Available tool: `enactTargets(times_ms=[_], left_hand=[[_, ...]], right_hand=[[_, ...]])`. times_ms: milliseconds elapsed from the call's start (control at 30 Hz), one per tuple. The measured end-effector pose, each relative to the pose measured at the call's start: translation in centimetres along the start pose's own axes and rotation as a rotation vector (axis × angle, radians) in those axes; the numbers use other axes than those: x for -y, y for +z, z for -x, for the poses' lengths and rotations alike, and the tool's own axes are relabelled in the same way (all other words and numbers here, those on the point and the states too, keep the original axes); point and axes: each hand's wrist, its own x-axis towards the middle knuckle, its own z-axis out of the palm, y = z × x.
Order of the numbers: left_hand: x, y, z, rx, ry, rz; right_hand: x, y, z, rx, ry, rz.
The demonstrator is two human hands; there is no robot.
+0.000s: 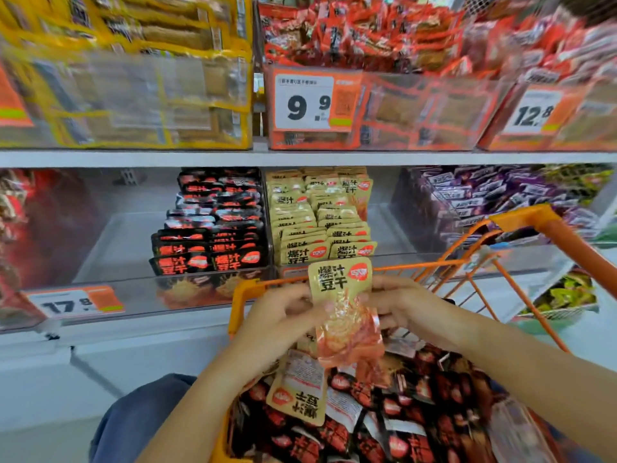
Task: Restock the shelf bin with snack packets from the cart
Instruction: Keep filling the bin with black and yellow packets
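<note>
Both hands hold one tan plastic snack packet (pixel 344 295) with black characters and a red lower part, upright, above the orange wire cart (pixel 521 225). The left hand (pixel 283 315) has its fingers curled on the packet's left edge, and the right hand (pixel 400 305) pinches its right edge; the two hands are close together with the packet between them. The packet is in front of the clear plastic shelf bin (pixel 320 215), which stands on the lower shelf and is filled with two rows of the same tan packets standing upright. Just to the left of this bin, a second clear bin (pixel 213 225) holds black and red packets in rows. Inside the cart lies a pile of black and red snack packets (pixel 384 422), and another tan packet (pixel 300 392) lies on top of it, turned upside down, below the left hand. On the upper shelf, a white and orange price label (pixel 310 101) shows 9.9.
</note>
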Motion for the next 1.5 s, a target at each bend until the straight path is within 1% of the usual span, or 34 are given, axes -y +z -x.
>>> enactTargets(times_ms=[67,133,200,233,300,333,400,467,533,567,633,667,733,900,933,1000,1033,1133,1200,1267,1333,1367,1433,1467,1500], left_hand=[[-0.5,0.4,-0.4,0.004,0.056,-0.038],[-0.8,0.6,-1.3,-0.052,0.077,-0.034],[-1.0,0.6,-2.5,-0.144,0.113,-0.091],[-1.0,0.5,-3.2,-0.208,0.139,-0.193],[-1.1,0.0,-4.8,-0.334,0.214,-0.509],[-1.0,-0.3,-5.6,-0.371,0.253,-0.646],[-0.3,-0.8,-7.3,-0.373,0.293,-0.784],[0.7,-1.1,-8.6,-0.364,0.296,-0.829],[1.8,-1.2,-9.3,-0.321,0.293,-0.884],[2.2,-1.2,-9.5,-0.290,0.301,-0.925],[2.6,-1.2,-9.7,-0.245,0.317,-0.979],[2.7,-1.2,-9.7,-0.239,0.323,-0.982],[2.6,-1.1,-9.6,-0.244,0.320,-0.975],[2.6,-1.0,-10.1,-0.255,0.297,-0.969],[2.6,-1.1,-10.2,-0.259,0.293,-0.964],[2.6,-1.0,-10.2,-0.269,0.287,-0.946],[2.6,-1.0,-10.2,-0.275,0.290,-0.941],[2.5,-0.9,-10.3,-0.286,0.306,-0.948],[2.5,-0.9,-10.3,-0.288,0.312,-0.929],[2.5,-0.9,-10.3,-0.286,0.316,-0.921],[2.5,-0.9,-10.3,-0.283,0.318,-0.934],[2.6,-1.0,-10.3,-0.284,0.321,-0.938],[2.6,-1.0,-10.2,-0.286,0.330,-0.938],[2.6,-1.0,-10.3,-0.288,0.336,-0.936],[2.5,-1.0,-10.3,-0.289,0.343,-0.938]], right_hand=[[0.4,0.4,0.3,0.024,-0.018,-0.001],[1.2,0.5,0.4,0.025,-0.054,0.045],[2.1,-0.2,-0.2,-0.057,-0.084,0.018],[2.6,-1.1,-0.7,-0.126,-0.090,-0.026],[4.0,-3.2,-1.9,-0.257,-0.088,-0.128],[4.6,-4.3,-2.4,-0.316,-0.078,-0.188],[5.3,-6.7,-3.6,-0.460,-0.047,-0.282],[5.5,-8.7,-5.2,-0.583,-0.027,-0.344],[5.5,-10.2,-7.6,-0.658,-0.047,-0.353],[5.3,-10.8,-9.2,-0.705,-0.072,-0.298],[4.8,-11.7,-12.5,-0.772,-0.129,-0.103],[4.5,-12.0,-14.2,-0.782,-0.136,-0.028],[3.8,-12.5,-17.2,-0.733,-0.081,0.045],[3.2,-12.4,-22.4,-0.712,0.001,0.120],[3.1,-12.5,-22.8,-0.725,0.011,0.183],[2.3,-12.9,-23.2,-0.803,0.036,0.399],[1.9,-13.1,-23.1,-0.833,0.059,0.431],[1.2,-13.1,-23.1,-0.819,0.080,0.386],[1.2,-13.0,-23.3,-0.767,0.054,0.317],[1.4,-12.7,-23.4,-0.691,0.076,0.244],[1.2,-12.5,-23.5,-0.651,0.115,0.317],[1.1,-12.6,-23.6,-0.680,0.119,0.406],[1.2,-12.8,-23.8,-0.797,0.076,0.557],[1.3,-12.7,-23.8,-0.824,0.049,0.596],[1.4,-12.5,-23.8,-0.816,0.033,0.633]])
